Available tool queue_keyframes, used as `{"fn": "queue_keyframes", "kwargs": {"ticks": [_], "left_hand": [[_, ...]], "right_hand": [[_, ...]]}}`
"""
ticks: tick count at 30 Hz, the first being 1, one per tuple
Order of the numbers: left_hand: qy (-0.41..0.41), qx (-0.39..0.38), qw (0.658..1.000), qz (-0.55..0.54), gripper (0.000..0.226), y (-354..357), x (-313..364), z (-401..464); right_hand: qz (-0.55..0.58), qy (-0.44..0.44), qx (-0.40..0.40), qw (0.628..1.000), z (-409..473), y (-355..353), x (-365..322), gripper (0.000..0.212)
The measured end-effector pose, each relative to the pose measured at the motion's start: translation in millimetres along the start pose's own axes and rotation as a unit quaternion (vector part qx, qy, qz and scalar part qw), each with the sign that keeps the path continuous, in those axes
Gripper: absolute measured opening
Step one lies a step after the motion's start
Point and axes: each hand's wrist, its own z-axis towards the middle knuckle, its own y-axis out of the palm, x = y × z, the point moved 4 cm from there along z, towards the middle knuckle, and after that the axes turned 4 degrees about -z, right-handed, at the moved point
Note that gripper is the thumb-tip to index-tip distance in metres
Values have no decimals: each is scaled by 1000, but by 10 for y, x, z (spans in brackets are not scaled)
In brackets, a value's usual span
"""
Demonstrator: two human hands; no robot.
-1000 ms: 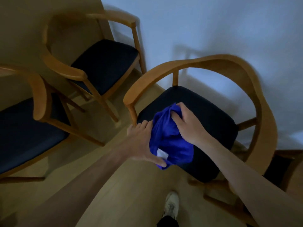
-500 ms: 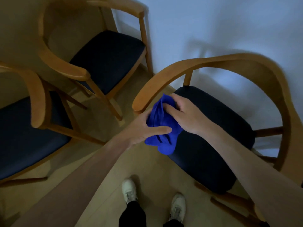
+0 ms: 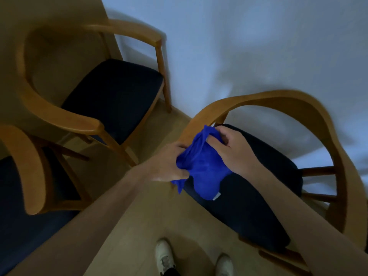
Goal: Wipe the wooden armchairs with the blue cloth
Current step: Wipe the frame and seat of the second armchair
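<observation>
I had the blue cloth point(image 3: 201, 168) bunched between both hands, just over the front end of the nearest armchair's point(image 3: 298, 108) left armrest point(image 3: 191, 126) and above the front corner of its dark seat point(image 3: 249, 196). My left hand point(image 3: 169, 166) had its fingers curled into the lower folds, the thumb pinching cloth from below. My right hand point(image 3: 233, 148) gripped the upper edge, fingers hooked into the fabric. Whether the cloth was actually pressing on the wood I could not tell; the picture was smeared with motion.

The risks, as I judged them: the cloth was wadded rather than flat, so a stroke along the armrest could skim only a narrow strip and leave the curved back rail unwiped. A loose tail hung down by the seat edge, and it could snag on the front leg or slip free of my left grip. Two more armchairs stood to the left, one point(image 3: 95, 108) near the wall and one point(image 3: 29, 170) closest to me, crowded together, so an elbow could knock them as I worked round.
</observation>
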Motion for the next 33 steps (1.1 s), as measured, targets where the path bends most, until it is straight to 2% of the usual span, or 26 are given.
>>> {"fn": "queue_keyframes", "kwargs": {"ticks": [2,5,8,12,13,15,18,21,22,24,25,27,30,33], "left_hand": [[16,-42,998,-31,20,-81,-32,25],[-15,-67,987,-145,31,-165,-139,114],[-63,7,965,-254,37,-294,-316,243],[-162,151,907,-359,22,-519,-653,436],[-183,189,902,-342,20,-557,-749,488],[-209,238,918,-239,29,-579,-930,608],[-228,244,942,-34,53,-486,-1076,688],[-208,239,948,4,67,-215,-1165,636],[-187,214,959,-15,73,-66,-1152,614],[-156,150,974,-63,90,243,-1067,636],[-165,136,975,-63,101,358,-1033,682],[-219,160,962,21,111,444,-981,812],[-266,230,924,147,102,473,-911,928],[-254,261,924,119,81,479,-961,939]], "right_hand": [[-6,22,11,1000,123,4,43,16],[12,74,21,997,372,38,130,18],[16,106,30,994,780,79,144,24],[75,155,-3,985,1383,252,121,30],[87,162,-12,983,1499,317,134,30],[40,141,-30,989,1651,435,190,38],[-167,0,-85,982,1607,562,239,49],[-264,-104,-243,928,1327,713,442,66],[-308,-125,-296,895,1245,743,530,76],[-409,-183,-342,826,1219,741,664,94],[-443,-206,-344,802,1247,734,703,101],[-481,-237,-325,779,1315,747,730,108],[-511,-257,-252,781,1325,852,766,98],[-508,-261,-215,792,1312,971,784,85]]}}
